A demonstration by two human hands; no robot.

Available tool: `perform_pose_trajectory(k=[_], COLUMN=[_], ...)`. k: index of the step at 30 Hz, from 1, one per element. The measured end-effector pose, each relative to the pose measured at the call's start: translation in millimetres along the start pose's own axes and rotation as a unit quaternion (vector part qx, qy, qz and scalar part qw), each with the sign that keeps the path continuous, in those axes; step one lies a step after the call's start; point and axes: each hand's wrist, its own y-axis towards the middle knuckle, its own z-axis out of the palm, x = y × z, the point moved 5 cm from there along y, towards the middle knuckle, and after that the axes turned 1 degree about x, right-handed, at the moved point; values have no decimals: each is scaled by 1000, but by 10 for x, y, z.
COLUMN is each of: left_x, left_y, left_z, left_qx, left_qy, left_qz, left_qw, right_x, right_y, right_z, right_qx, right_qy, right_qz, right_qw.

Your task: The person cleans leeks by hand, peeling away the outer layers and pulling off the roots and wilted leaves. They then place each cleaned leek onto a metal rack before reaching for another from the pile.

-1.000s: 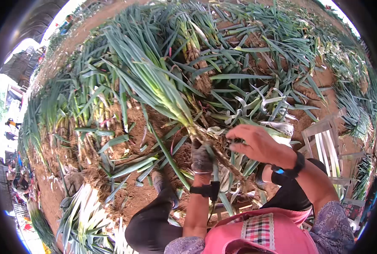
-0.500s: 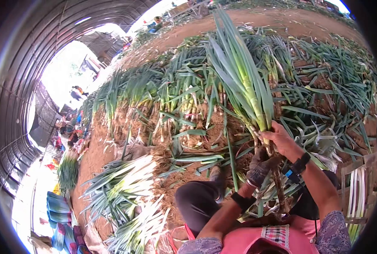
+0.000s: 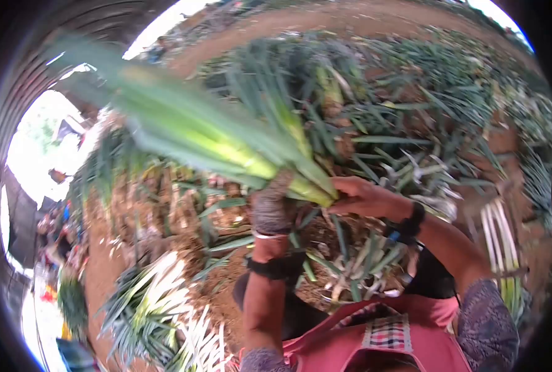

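A large leek [image 3: 226,149] with broad green leaves slants to the upper left, its leaf tips smeared by motion. My left hand [image 3: 271,208], in a dirty grey glove, is wrapped round the leek's lower part. At the lower end, to the right, my bare right hand [image 3: 366,198] has its fingers closed against the base of the leaves. The leek's white shaft and roots do not show. Below my right hand lie loose leek leaves and scraps [image 3: 369,266] on the soil.
Rows of unpeeled leeks [image 3: 164,192] with soil on the roots stretch ahead and left. A pile of clean white leeks [image 3: 155,297] lies at lower left. White leek stalks [image 3: 501,235] rest in a wooden frame at right. More leeks [image 3: 474,80] cover the ground at upper right.
The leek has swung from upright to leaning far left. My gloved left hand has moved from below my right hand to its left, higher up. The view has turned slightly.
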Motion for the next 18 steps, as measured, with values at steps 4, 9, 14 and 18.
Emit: perform_pose_trajectory(k=[4,9,14,18], left_x=[136,102,96,45], left_y=[48,116,100,99], left_z=[-43,-172,-144,-184], left_qx=[10,-32,-28,0], left_qy=[-39,-22,-51,-21], left_qz=[-1,-14,-13,27], left_qw=[999,999,998,999], right_x=[-46,167,177,155], right_y=[17,161,176,108], right_z=[-191,-310,-317,-413], right_qx=[-38,-64,-61,-102], right_qy=[-35,-83,-85,-116], right_qz=[31,-22,12,16], right_qw=[998,994,994,988])
